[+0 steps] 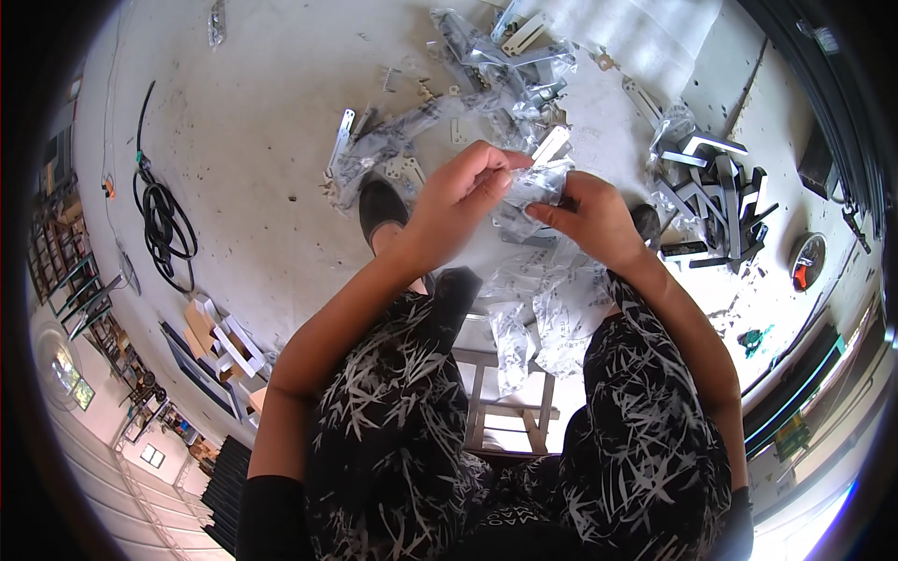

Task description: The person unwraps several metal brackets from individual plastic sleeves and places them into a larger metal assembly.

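Observation:
A clear plastic bag [543, 184] is stretched between my two hands, above the floor and in front of my knees. My left hand [468, 192] pinches its left side, thumb against curled fingers. On the other side my right hand [599, 217] grips the bag, with the thumb pointing inward. A pale slotted metal bracket [551, 146] shows at the bag's upper edge; whether it is inside the bag or behind it I cannot tell. Crumpled clear plastic bags [561, 323] lie below my hands, between my legs.
Bagged metal parts [505, 79] are heaped on the floor ahead. Upright metal plates [342, 136] stand by my left shoe [382, 208]. A pile of dark angled metal brackets [725, 201] lies right, near a round container [806, 260]. A coiled black hose [164, 220] lies left.

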A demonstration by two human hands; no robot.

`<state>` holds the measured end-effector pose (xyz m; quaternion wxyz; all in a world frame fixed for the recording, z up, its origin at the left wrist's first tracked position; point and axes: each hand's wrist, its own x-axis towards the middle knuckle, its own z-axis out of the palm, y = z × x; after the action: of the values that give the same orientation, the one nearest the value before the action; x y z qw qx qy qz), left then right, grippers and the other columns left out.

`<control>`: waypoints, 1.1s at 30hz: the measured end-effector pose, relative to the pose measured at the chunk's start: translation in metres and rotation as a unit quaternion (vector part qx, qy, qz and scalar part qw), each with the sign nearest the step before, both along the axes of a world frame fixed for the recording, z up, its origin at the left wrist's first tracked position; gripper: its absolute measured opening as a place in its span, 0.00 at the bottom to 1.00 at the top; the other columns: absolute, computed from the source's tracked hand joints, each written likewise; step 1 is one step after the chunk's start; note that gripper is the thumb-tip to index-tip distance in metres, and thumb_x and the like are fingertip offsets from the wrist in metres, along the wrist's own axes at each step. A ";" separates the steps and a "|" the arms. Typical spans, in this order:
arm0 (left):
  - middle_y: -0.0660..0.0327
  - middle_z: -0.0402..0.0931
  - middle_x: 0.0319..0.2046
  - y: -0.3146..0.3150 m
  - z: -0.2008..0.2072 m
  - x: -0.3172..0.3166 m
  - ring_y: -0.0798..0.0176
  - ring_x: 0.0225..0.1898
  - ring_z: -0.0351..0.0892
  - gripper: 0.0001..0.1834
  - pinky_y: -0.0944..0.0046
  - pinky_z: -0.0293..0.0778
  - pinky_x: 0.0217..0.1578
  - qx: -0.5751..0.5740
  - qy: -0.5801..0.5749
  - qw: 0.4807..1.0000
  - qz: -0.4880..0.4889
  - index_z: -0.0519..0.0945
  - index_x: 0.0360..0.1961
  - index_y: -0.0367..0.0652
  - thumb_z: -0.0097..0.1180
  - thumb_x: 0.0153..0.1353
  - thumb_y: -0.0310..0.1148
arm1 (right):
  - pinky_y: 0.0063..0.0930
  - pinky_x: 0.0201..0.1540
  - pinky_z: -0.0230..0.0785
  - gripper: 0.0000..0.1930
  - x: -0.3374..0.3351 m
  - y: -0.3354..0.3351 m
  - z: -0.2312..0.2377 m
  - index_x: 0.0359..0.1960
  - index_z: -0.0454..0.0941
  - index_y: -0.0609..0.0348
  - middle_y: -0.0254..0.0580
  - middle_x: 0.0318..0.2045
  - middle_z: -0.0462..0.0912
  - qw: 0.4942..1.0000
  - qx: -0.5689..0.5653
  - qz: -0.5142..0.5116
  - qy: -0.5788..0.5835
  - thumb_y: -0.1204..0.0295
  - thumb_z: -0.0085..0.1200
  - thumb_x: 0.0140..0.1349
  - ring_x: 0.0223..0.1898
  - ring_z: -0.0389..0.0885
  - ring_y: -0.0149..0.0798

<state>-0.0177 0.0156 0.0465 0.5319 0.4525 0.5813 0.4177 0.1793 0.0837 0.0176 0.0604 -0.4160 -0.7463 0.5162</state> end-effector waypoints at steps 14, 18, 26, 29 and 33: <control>0.69 0.66 0.30 0.009 0.000 0.006 0.76 0.33 0.63 0.04 0.76 0.62 0.35 -0.052 0.039 0.998 -0.020 0.70 0.36 0.40 0.48 0.65 0.29 | 0.29 0.22 0.65 0.11 0.004 0.017 0.077 0.23 0.75 0.59 0.37 0.20 0.74 0.985 0.166 -0.031 0.046 0.71 0.67 0.41 0.20 0.74 0.39; 0.68 0.67 0.30 0.012 0.003 0.010 0.74 0.34 0.66 0.04 0.74 0.64 0.37 -0.038 0.024 0.999 -0.020 0.71 0.35 0.40 0.50 0.64 0.28 | 0.31 0.25 0.68 0.08 0.001 0.019 0.068 0.25 0.76 0.60 0.39 0.23 0.76 0.985 0.161 0.008 0.053 0.74 0.63 0.45 0.23 0.76 0.40; 0.63 0.77 0.37 0.016 -0.011 0.010 0.71 0.40 0.73 0.08 0.70 0.68 0.45 -0.148 -0.236 0.958 -0.070 0.78 0.38 0.38 0.55 0.60 0.30 | 0.31 0.24 0.64 0.08 -0.001 0.012 0.071 0.23 0.74 0.63 0.42 0.20 0.74 0.994 0.011 -0.028 0.106 0.76 0.61 0.49 0.21 0.72 0.41; 0.64 0.77 0.32 0.017 -0.004 0.009 0.72 0.38 0.73 0.07 0.70 0.68 0.43 -0.106 -0.168 0.975 -0.105 0.79 0.33 0.37 0.55 0.60 0.30 | 0.31 0.23 0.63 0.08 0.003 0.019 0.074 0.22 0.73 0.63 0.42 0.19 0.73 0.997 -0.029 0.045 0.056 0.74 0.61 0.50 0.19 0.69 0.40; 0.65 0.76 0.31 0.015 0.000 0.010 0.74 0.35 0.71 0.08 0.72 0.68 0.40 -0.083 -0.144 0.978 -0.125 0.78 0.34 0.37 0.53 0.62 0.32 | 0.33 0.22 0.62 0.09 0.000 0.020 0.066 0.22 0.73 0.62 0.42 0.19 0.72 0.993 -0.054 0.103 0.031 0.72 0.61 0.50 0.18 0.70 0.41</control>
<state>-0.0073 0.0303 0.0465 0.6942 0.4108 0.4698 0.3586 0.1789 0.1042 0.0836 0.0075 -0.3229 -0.7540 0.5720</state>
